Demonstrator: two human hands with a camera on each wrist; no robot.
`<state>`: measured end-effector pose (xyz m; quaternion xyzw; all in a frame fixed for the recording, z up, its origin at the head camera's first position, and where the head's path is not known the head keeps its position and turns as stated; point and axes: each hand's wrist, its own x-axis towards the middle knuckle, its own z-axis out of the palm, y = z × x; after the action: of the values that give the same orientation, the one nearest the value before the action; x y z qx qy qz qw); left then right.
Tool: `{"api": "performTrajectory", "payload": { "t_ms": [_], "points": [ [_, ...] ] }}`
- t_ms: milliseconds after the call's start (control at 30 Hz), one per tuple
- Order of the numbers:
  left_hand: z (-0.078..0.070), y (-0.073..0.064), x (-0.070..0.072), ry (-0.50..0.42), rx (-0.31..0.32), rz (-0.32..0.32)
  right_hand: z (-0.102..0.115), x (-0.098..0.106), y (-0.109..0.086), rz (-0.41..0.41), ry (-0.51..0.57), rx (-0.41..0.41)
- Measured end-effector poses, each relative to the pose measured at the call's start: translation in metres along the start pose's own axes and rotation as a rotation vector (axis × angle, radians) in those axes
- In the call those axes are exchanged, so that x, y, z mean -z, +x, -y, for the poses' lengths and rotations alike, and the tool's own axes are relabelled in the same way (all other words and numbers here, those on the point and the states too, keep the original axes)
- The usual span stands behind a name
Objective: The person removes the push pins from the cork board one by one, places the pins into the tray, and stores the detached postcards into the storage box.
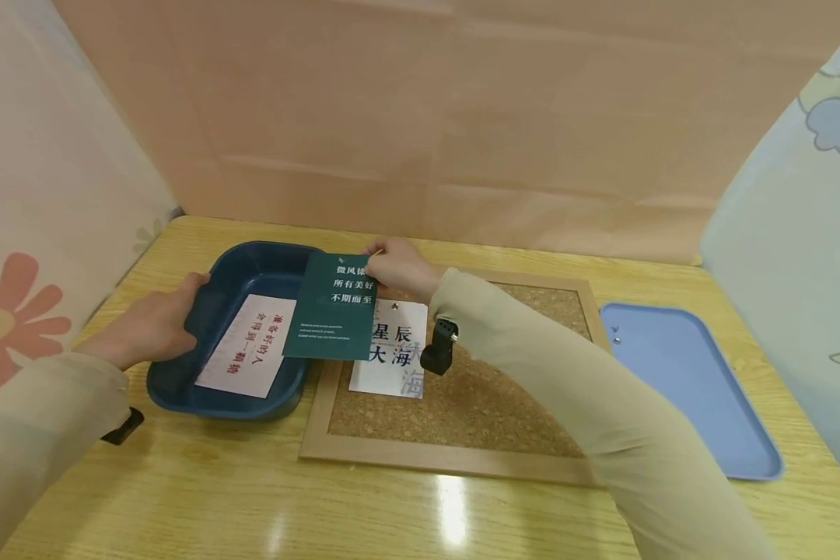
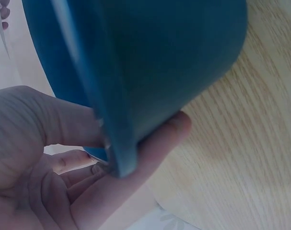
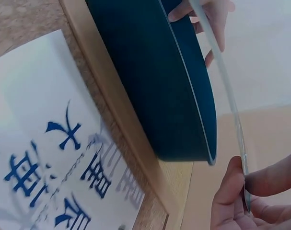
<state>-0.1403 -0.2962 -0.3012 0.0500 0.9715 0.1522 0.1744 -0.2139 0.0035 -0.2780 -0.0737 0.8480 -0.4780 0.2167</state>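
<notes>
My left hand point(image 1: 155, 323) grips the left wall of a dark blue basin point(image 1: 227, 406), thumb inside and a finger along the outside, as the left wrist view shows. Inside that basin lies a white card point(image 1: 234, 362) with red characters. Between thumb and fingers my right hand point(image 1: 402, 264) pinches the upper right edge of a dark green card point(image 1: 332, 330) with white characters. This card hangs over the basin's right rim and partly covers a white card point(image 1: 386, 381) with blue characters, which lies on the cork board point(image 1: 455, 420). A pin point(image 1: 395, 306) shows at the white card's top.
The cork board has a wooden frame point(image 1: 455, 467). To its right is a light blue tray point(image 1: 700, 389) with small pins point(image 1: 616, 336) near its left edge. Paper-like walls point(image 1: 427, 117) surround the wooden table point(image 1: 252, 482) at the back and sides.
</notes>
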Motion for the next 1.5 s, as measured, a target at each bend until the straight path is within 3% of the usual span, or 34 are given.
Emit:
{"api": "performTrajectory", "payload": {
  "t_ms": [267,567,833,1100,1367,1500],
  "points": [
    [0.0,-0.003,0.003,-0.001,0.013,-0.004,0.018,-0.016,0.004,0.006,-0.015,0.021],
    [0.004,-0.01,0.002,0.013,0.029,-0.009,0.029,-0.04,0.011,0.019,0.071,0.06],
    [0.003,-0.009,-0.002,0.006,0.013,-0.029,0.035,-0.051,0.02,0.037,-0.033,0.084],
    [-0.008,-0.008,-0.002,-0.009,0.003,-0.042,0.042,-0.054,0.024,0.053,-0.081,0.101],
    [-0.012,-0.01,-0.001,0.013,-0.007,-0.059,0.046,-0.066,0.027,0.075,-0.091,0.057],
    [-0.013,-0.011,-0.002,0.004,-0.012,-0.061,0.048,-0.072,0.027,0.124,-0.146,0.047]
  ]
}}
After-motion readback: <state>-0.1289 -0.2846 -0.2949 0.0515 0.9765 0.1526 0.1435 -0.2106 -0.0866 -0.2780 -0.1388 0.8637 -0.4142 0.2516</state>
